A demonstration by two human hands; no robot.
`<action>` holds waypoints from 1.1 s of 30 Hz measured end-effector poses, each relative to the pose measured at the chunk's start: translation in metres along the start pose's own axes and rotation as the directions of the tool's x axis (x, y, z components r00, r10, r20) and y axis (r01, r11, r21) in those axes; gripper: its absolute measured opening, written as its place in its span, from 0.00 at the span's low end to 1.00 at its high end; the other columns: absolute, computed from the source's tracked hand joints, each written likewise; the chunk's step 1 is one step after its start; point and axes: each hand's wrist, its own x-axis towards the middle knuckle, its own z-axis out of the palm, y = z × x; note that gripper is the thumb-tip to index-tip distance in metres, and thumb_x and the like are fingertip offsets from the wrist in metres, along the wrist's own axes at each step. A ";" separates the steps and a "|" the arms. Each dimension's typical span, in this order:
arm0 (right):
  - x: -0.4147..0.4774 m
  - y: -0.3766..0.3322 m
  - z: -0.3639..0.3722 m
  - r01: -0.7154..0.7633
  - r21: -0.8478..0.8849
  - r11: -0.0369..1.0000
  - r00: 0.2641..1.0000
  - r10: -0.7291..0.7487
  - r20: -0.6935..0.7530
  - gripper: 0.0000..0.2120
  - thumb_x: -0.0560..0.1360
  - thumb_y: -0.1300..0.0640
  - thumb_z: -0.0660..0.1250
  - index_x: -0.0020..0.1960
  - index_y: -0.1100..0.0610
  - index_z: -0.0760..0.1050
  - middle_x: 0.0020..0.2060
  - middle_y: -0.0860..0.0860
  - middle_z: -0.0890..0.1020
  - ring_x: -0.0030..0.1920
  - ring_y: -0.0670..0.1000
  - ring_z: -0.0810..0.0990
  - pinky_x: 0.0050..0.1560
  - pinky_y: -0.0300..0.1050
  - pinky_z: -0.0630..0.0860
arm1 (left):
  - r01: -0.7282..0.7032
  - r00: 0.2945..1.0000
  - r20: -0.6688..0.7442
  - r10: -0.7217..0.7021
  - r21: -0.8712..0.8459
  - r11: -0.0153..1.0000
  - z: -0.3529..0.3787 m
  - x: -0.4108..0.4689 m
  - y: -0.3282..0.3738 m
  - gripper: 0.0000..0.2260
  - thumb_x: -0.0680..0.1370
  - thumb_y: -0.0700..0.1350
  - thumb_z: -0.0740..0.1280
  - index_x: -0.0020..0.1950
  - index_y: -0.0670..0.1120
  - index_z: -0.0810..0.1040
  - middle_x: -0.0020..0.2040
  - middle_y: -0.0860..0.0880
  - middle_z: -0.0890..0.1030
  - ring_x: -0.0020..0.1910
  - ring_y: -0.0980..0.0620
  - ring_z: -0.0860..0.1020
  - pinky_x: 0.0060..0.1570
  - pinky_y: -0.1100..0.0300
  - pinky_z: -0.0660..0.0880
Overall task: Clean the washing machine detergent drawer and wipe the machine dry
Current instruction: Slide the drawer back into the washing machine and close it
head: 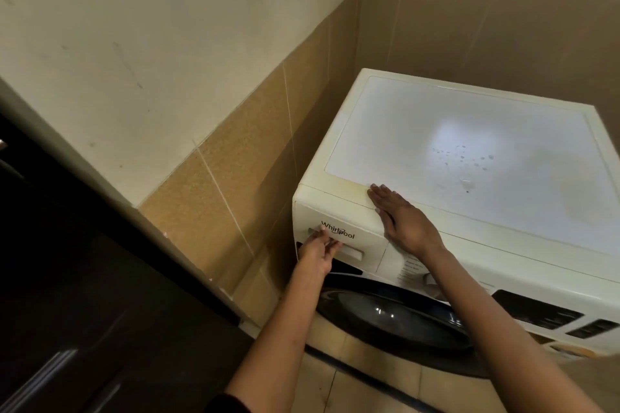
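One left hand (318, 250), fingers straight, touches "Whirlpool" drawer (366, 222); right hand (401, 220) flat atop washer (469, 131).

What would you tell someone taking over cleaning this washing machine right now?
The left hand touches the shut detergent drawer with its fingers, by the handle.
The right hand lies flat on the front edge of the washing machine top.
Done: nothing that shows; the drawer is not out yet.
To do: pull the drawer, clean it, wipe the water drops off the top. No cloth in view.
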 end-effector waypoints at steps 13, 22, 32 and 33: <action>-0.005 -0.007 -0.016 -0.127 0.162 0.979 0.966 0.159 -0.204 0.17 0.78 0.58 0.61 0.66 0.53 0.73 0.68 0.49 0.72 0.71 0.50 0.65 0.66 0.40 0.62 | -0.478 0.817 0.097 0.568 0.666 0.573 0.032 -0.045 0.031 0.05 0.76 0.46 0.68 0.43 0.46 0.74 0.39 0.49 0.76 0.40 0.49 0.75 0.38 0.61 0.70; -0.010 -0.039 -0.182 -0.095 0.438 0.894 0.552 0.414 -0.724 0.09 0.78 0.61 0.60 0.53 0.54 0.78 0.43 0.50 0.76 0.44 0.52 0.76 0.40 0.36 0.67 | -0.642 0.766 0.474 0.435 0.596 0.482 0.172 -0.154 0.067 0.07 0.77 0.48 0.66 0.47 0.45 0.75 0.42 0.46 0.80 0.37 0.51 0.77 0.38 0.61 0.73; -0.117 0.038 -0.420 -0.184 0.286 0.940 0.196 0.320 -0.927 0.10 0.76 0.67 0.61 0.52 0.60 0.79 0.45 0.57 0.80 0.41 0.53 0.76 0.42 0.35 0.66 | -0.794 0.531 0.844 0.074 0.465 0.391 0.391 -0.303 -0.025 0.09 0.79 0.46 0.64 0.39 0.47 0.70 0.32 0.49 0.73 0.18 0.60 0.68 0.20 0.69 0.62; -0.137 0.052 -0.442 -0.213 0.278 0.937 0.173 0.316 -0.933 0.10 0.76 0.67 0.61 0.52 0.60 0.80 0.46 0.58 0.80 0.42 0.54 0.76 0.43 0.36 0.66 | -0.799 0.511 0.858 0.048 0.453 0.395 0.411 -0.315 -0.046 0.10 0.79 0.45 0.63 0.39 0.47 0.69 0.32 0.49 0.72 0.16 0.61 0.67 0.18 0.70 0.61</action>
